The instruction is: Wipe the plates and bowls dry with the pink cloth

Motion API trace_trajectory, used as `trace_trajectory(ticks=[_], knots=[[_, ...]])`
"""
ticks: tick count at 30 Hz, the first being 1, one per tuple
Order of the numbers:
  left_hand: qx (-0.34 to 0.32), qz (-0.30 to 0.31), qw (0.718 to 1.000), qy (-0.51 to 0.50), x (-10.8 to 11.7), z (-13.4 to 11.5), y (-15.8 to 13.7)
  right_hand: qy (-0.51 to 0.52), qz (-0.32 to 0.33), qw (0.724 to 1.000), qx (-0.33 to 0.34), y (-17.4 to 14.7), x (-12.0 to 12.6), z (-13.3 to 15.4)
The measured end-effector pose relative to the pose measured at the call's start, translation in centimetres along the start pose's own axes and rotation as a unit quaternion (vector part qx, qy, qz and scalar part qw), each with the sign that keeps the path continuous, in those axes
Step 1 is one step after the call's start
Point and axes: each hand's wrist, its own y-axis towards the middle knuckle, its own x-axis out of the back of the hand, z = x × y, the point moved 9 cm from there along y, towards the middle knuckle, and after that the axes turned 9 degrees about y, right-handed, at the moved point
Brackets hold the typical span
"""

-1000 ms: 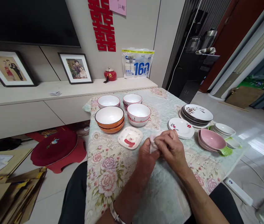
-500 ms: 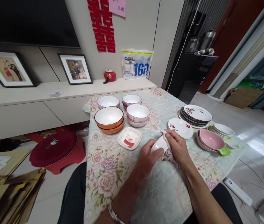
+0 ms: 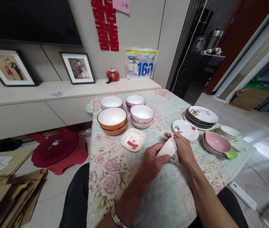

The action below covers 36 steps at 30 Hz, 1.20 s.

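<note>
I see the left hand [image 3: 154, 157] gripping a small, glossy whitish dish [image 3: 166, 148] above the flower-patterned tablecloth [image 3: 112, 185], the right hand [image 3: 183, 148] bunching a pale pink cloth [image 3: 176, 159] against it. From that dish, stacked orange-sided round bowls [image 3: 114, 126] sit at ten o'clock, pink leaf-handled bowls [image 3: 216, 142] at three.

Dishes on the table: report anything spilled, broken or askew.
Nothing stands out: the orange bowls and flowered plates sit stacked, the bear dish lies flat, and no spill or break shows. The pale dish, partly hidden by the left hand and cloth, cannot be fully judged.
</note>
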Motion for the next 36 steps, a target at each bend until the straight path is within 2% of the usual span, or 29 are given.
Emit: trace_trajectory(ticks=[1,3,5,7,8,10,13,15,18,22,25,28,30,33,36], knots=[[0.003,0.000,1.000,-0.009,0.0,0.2,0.1,-0.015,-0.001,1.000,0.018,-0.2,0.0,0.5],[0.008,-0.003,1.000,-0.027,0.0,0.5,0.2,-0.072,0.017,0.991,0.109,-1.0,-0.8,2.6],[0.006,-0.005,0.999,-0.041,0.0,0.7,0.3,-0.135,0.057,0.964,0.223,-2.4,-2.2,4.9],[-0.001,-0.006,0.999,-0.044,0.1,0.8,0.4,-0.164,0.091,0.937,0.294,-3.5,-3.3,6.1],[-0.005,-0.007,0.999,-0.044,0.2,0.9,0.4,-0.161,0.098,0.935,0.300,-3.5,-3.4,6.2],[-0.004,-0.007,0.999,-0.048,0.2,1.2,0.4,-0.121,0.087,0.958,0.245,-2.5,-2.7,5.2],[0.010,0.001,0.998,-0.062,0.1,1.9,0.5,-0.006,0.030,0.997,0.065,-0.3,-0.7,1.7],[0.013,0.005,0.997,-0.078,-0.1,2.2,0.5,0.061,0.006,0.998,-0.030,0.3,-0.1,-0.3],[0.018,0.006,0.995,-0.094,-0.1,2.4,0.6,0.081,-0.016,0.995,-0.064,0.5,0.4,-1.0],[0.019,0.006,0.999,-0.048,0.3,2.2,0.5,0.048,-0.013,0.999,-0.015,0.2,0.2,-0.2],[0.005,0.003,0.999,-0.049,0.4,2.0,0.5,-0.014,0.025,0.996,0.088,-0.4,-0.7,1.5],[-0.007,-0.020,0.995,-0.096,0.5,2.0,0.5,-0.087,0.059,0.971,0.215,-1.7,-1.9,3.5],[-0.027,-0.045,0.991,-0.122,0.7,1.7,0.5,-0.125,0.084,0.951,0.270,-2.8,-2.9,4.2],[-0.054,-0.088,0.986,-0.131,1.1,1.3,0.4,-0.154,0.109,0.933,0.307,-3.8,-4.2,4.3],[-0.049,-0.099,0.986,-0.127,1.1,1.5,0.3,-0.129,0.096,0.941,0.298,-3.6,-4.0,3.9]])
